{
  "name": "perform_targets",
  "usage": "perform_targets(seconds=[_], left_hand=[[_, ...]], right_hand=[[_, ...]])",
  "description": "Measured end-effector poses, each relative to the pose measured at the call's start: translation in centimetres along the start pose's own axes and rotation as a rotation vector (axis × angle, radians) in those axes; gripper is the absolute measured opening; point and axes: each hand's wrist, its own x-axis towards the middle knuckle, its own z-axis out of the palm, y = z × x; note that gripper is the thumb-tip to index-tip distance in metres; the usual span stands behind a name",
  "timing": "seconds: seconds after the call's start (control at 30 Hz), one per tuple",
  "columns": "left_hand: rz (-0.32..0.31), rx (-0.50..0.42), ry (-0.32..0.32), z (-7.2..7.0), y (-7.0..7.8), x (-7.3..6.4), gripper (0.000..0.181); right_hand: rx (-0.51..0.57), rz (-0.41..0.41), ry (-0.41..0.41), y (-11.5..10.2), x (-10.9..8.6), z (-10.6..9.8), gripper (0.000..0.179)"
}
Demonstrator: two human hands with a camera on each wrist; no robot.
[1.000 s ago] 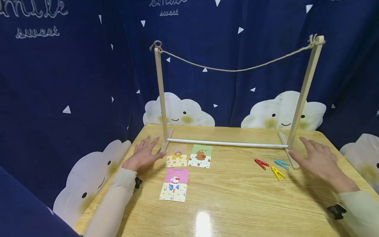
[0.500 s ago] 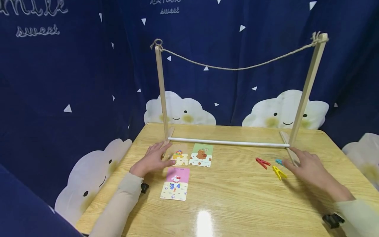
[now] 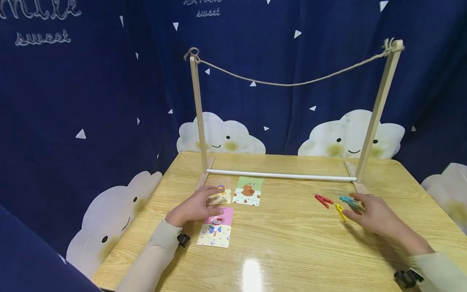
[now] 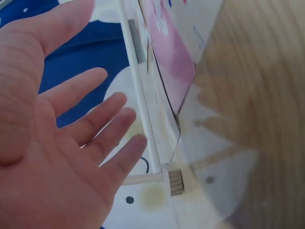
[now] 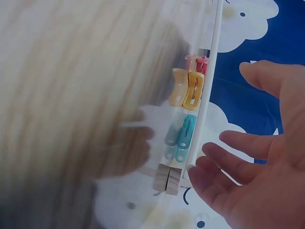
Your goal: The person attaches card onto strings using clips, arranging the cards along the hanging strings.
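Note:
My left hand [image 3: 197, 206] hovers over the left cards with its fingers spread and loosely bent, holding nothing. It partly hides the lion card [image 3: 223, 199] and the top of the pink rabbit card [image 3: 214, 235]. Beside them lies a green bear card [image 3: 248, 191]. My right hand [image 3: 375, 213], relaxed and holding nothing, hangs close over the clothespins. Its fingers overlap the blue clothespin [image 3: 348, 200] and the yellow clothespin [image 3: 340, 211] in the head view. The red clothespin [image 3: 323, 200] lies just left of these. In the right wrist view the fingers [image 5: 233, 157] are apart from the clothespins.
A wooden frame with a left post [image 3: 198, 117] and right post [image 3: 379, 109] stands at the table's back. Twine [image 3: 288, 84] sags between the post tops, and a white rod [image 3: 281, 175] joins the bases. A dark blue curtain [image 3: 233, 48] surrounds the wooden table [image 3: 284, 239].
My left hand has moved right, from beside the frame's left foot to over the cards. The right hand has come left and nearer, over the clothespins. Cards and clothespins stay put.

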Motion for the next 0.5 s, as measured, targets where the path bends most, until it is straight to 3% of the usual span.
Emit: perform_targets(seconds=[0.2, 0.5], left_hand=[[-0.044, -0.016, -0.03, 0.35, 0.38, -0.63, 0.066], [-0.015, -0.037, -0.055, 0.47, 0.28, -0.49, 0.054]], right_hand=[[0.062, 0.028, -0.044, 0.25, -0.27, 0.29, 0.069], [0.045, 0.047, -0.086, 0.18, -0.3, 0.51, 0.061]])
